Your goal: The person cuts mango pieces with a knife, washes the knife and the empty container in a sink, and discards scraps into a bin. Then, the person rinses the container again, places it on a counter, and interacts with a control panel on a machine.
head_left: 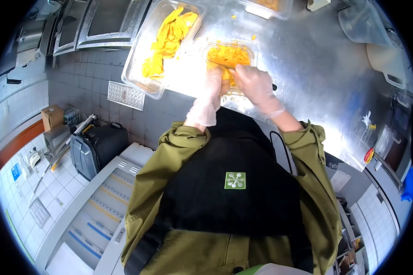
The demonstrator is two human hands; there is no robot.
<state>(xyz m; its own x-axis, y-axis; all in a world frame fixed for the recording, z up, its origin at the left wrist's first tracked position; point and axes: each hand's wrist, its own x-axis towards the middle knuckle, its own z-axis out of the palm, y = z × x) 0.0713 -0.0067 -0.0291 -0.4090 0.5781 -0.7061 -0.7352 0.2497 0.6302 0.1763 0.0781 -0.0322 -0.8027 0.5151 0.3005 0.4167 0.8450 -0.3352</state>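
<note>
Crowding both gloved hands at the near rim of the small tub (229, 46), we risk tipping it or flicking fruit pieces (228, 56) onto the steel counter (307, 68). The tub is light and the fruit looks slippery, and a stray bit (253, 37) already lies just beyond the tub. Our left hand (213, 87) rests at the tub's near-left corner, fingers curled together, but glare hides whether they grip anything. Our right hand (257, 87), at the near-right edge, has its fingertips drawn together, pinching one of the fruit pieces. The large tray (137, 68) sits just left of the tub.
</note>
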